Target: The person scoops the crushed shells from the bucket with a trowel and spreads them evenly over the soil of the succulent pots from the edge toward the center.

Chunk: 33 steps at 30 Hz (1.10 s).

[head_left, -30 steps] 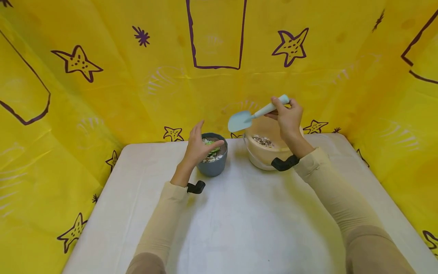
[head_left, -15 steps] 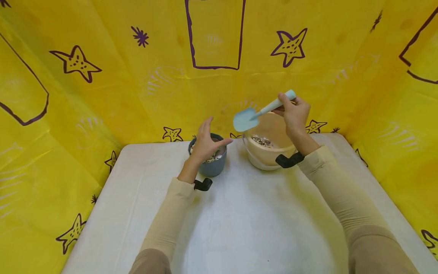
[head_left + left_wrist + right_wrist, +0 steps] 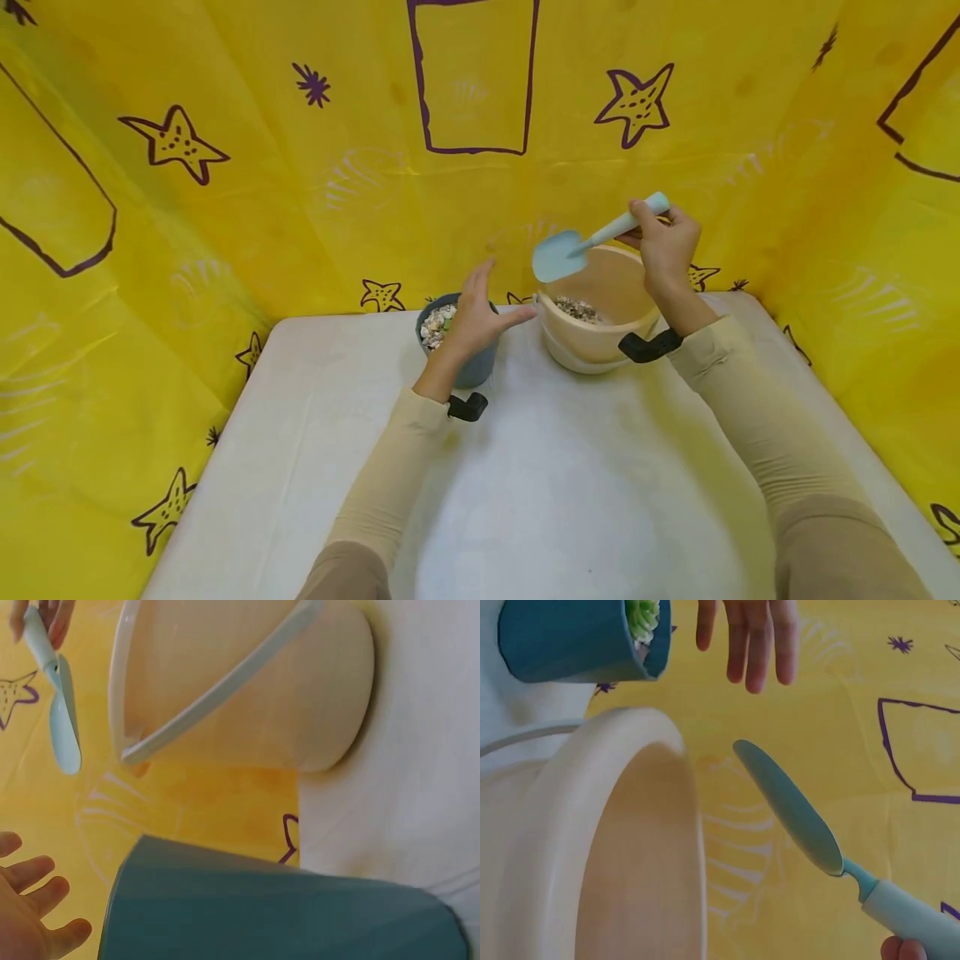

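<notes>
My right hand grips the pale handle of a light blue hand trowel, its blade pointing left above the rim of a cream bucket. Inside the bucket lies a small heap of mixed pebbles. Fingers spread and holding nothing, my left hand hovers over the right side of a blue-grey plant pot. White stones show in the pot, partly covered by that hand. A green succulent peeks from the pot in the right wrist view.
Both containers stand at the back of a white-covered table, the pot left of the bucket. Close behind them rises a yellow cloth backdrop with drawn starfish. The bucket has a pale carrying handle hanging down its side.
Both hands have moved right. The trowel has gone with the right hand and its blade is now over the bucket's left rim. The left hand now uncovers the pot's left side.
</notes>
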Each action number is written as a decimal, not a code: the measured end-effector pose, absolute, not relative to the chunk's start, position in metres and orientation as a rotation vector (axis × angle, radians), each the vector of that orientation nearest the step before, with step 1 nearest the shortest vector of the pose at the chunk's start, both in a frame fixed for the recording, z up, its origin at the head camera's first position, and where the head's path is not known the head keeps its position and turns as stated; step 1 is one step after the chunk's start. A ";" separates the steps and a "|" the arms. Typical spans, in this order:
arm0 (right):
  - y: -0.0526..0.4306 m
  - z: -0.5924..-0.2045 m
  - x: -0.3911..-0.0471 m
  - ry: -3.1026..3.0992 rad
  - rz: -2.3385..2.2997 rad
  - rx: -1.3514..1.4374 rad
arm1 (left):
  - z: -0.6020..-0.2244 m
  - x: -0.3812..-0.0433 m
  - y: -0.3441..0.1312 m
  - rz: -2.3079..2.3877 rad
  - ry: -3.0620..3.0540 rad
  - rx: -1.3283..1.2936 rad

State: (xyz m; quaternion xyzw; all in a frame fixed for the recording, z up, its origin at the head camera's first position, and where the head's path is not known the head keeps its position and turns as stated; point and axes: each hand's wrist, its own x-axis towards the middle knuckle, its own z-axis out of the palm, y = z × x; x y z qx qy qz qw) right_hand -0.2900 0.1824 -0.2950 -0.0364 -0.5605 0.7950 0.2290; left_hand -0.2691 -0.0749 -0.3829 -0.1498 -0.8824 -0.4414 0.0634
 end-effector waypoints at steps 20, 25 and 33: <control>0.205 -0.306 -0.289 -1.691 1.950 -0.110 | -0.392 -0.266 -0.044 -1.320 -2.713 -0.525; 0.209 -0.312 -0.288 -1.826 1.836 -0.114 | -0.395 -0.265 -0.037 -1.359 -2.715 -0.520; 0.211 -0.327 -0.288 -2.085 1.610 -0.106 | -0.405 -0.268 -0.028 -1.345 -2.734 -0.525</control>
